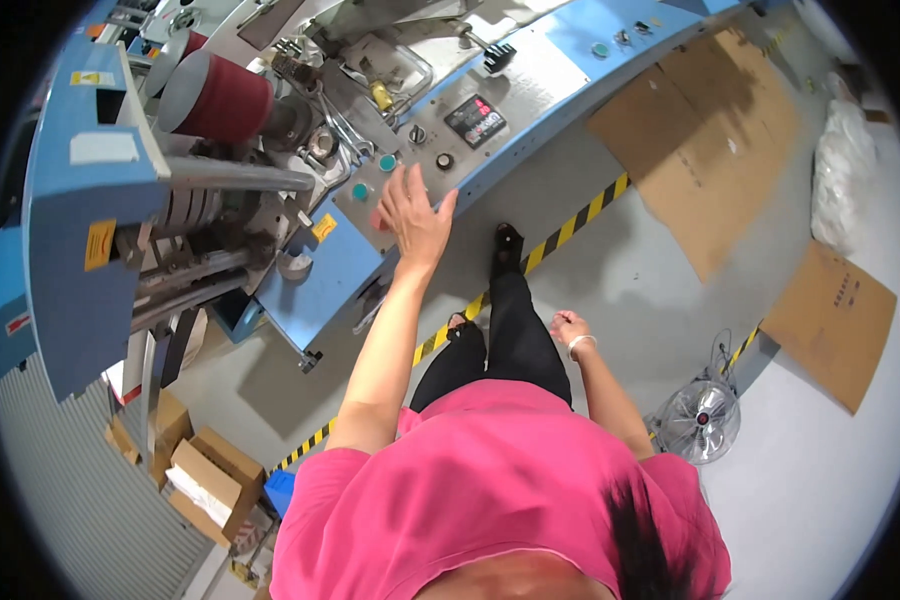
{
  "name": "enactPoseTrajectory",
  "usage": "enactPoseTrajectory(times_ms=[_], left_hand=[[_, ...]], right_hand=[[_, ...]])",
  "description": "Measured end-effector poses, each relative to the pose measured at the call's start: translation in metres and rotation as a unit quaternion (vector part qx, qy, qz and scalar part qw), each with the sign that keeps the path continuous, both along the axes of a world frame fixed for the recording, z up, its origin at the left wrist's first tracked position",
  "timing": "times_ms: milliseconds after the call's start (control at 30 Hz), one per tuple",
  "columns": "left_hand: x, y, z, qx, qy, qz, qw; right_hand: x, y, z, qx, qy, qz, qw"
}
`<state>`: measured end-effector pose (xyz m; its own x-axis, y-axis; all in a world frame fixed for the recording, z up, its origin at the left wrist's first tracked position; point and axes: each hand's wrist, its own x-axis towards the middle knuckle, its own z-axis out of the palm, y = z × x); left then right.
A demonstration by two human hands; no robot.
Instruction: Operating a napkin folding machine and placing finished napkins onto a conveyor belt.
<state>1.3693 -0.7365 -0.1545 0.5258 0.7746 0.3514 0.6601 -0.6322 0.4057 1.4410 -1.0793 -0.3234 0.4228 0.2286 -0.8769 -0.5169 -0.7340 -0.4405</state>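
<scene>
My left hand (416,218) reaches over the front of a blue machine's metal control panel (530,85), fingers spread and holding nothing. Partly under its fingers is a red button (377,219); I cannot tell whether they touch it. Beside the fingertips sit two green buttons, one nearer (360,191) and one farther (387,162). A black knob (444,160) and a small display with red digits (476,121) lie farther along the panel. My right hand (568,327) hangs by my right side, fingers curled in, with nothing visible in it.
A dark red roller (215,97) and wrenches (342,125) are on the machine at left. Flat cardboard (710,150) lies on the floor at right, with a standing fan (702,420) nearer. Yellow-black tape (578,222) crosses the floor. Open boxes (210,480) stand lower left.
</scene>
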Motion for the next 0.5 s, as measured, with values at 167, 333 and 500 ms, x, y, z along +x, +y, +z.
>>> enactPoseTrajectory(times_ms=[167, 333, 500], left_hand=[[-0.065, -0.062, 0.032, -0.044, -0.038, -0.062, 0.996], [-0.117, -0.101, 0.022, -0.435, -0.180, -0.029, 0.882], [-0.169, -0.121, 0.049, -0.792, -0.415, 0.026, 0.448]], right_hand=[[-0.040, 0.009, 0.025, 0.025, -0.166, 0.069, 0.983], [-0.053, 0.072, 0.176, 0.184, -0.335, 0.118, 0.917], [-0.082, 0.101, 0.365, 0.432, -0.601, 0.141, 0.657]])
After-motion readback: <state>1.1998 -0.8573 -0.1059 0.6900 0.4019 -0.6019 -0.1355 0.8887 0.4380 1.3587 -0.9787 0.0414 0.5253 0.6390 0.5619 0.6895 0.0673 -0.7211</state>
